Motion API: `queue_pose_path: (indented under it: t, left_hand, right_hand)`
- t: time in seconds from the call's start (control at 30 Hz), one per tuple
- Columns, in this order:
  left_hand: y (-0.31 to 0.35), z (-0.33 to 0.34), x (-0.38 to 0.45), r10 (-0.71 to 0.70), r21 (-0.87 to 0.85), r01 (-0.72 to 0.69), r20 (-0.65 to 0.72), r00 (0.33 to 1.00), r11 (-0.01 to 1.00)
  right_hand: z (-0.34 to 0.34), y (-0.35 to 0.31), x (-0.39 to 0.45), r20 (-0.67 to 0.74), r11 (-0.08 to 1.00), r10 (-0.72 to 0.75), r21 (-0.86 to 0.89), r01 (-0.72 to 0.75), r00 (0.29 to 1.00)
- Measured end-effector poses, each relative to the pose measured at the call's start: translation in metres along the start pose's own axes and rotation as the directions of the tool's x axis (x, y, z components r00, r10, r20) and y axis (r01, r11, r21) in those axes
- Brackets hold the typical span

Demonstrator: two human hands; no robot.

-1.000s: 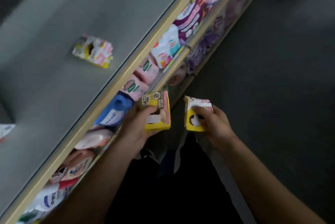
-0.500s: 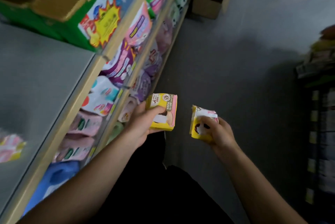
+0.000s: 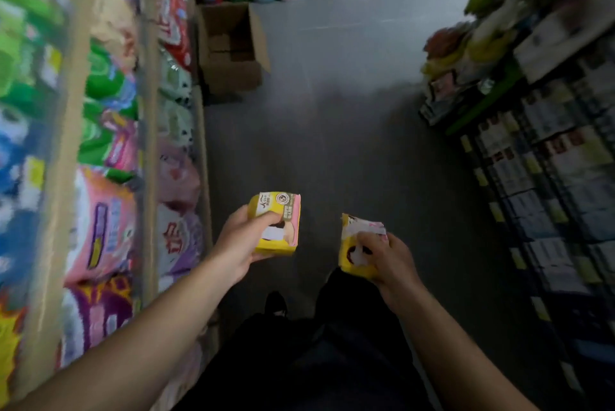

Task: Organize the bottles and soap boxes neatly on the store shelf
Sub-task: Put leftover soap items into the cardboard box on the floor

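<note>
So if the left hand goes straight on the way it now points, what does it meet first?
Probably nothing close. The left hand, holding a yellow soap box, points up the aisle over bare floor; the cardboard box stands left of that line, though depth is unclear.

Grey floor (image 3: 349, 118) with 1 open cardboard box (image 3: 233, 48) beside the left shelf (image 3: 148, 144) of blurred packets.

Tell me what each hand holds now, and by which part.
Left hand grips a yellow soap box by its left side; right hand grips another soap box by its right side.

Motion-blurred packets (image 3: 100, 217) on left shelf (image 3: 148, 144), labels unreadable
</note>
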State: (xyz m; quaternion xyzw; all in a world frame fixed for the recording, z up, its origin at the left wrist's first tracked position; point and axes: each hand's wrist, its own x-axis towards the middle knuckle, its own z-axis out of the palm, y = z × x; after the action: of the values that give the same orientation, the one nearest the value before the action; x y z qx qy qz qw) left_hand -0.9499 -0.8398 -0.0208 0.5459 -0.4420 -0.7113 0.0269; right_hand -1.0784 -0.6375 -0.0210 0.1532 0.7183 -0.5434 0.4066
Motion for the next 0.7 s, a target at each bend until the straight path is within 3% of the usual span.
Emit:
queue_pose_path:
  t: [0.17,0.33,0.53,0.7]
  left_hand:
    - [0.063,0.067,0.088,0.013,0.093,-0.017,0.044,0.999,0.996]
    - [0.131,0.139,0.152,-0.077,0.008,0.078,-0.078,0.994,0.997]
    - [0.23,0.187,0.224,-0.047,-0.046,0.04,-0.178,0.983,0.998]
    - [0.298,0.213,0.293,-0.074,-0.155,0.041,-0.215,0.974,0.987]
  right_hand:
    - [-0.005,-0.064,0.102,-0.033,0.995,0.039,0.093,-0.036,0.999]
    - [-0.012,-0.164,0.206,-0.065,1.0,0.016,0.023,-0.015,0.998]
    - [-0.003,-0.304,0.301,0.093,0.982,-0.048,-0.176,0.064,0.994]
    - [0.029,-0.408,0.376,0.148,0.975,-0.096,-0.186,0.123,0.984]
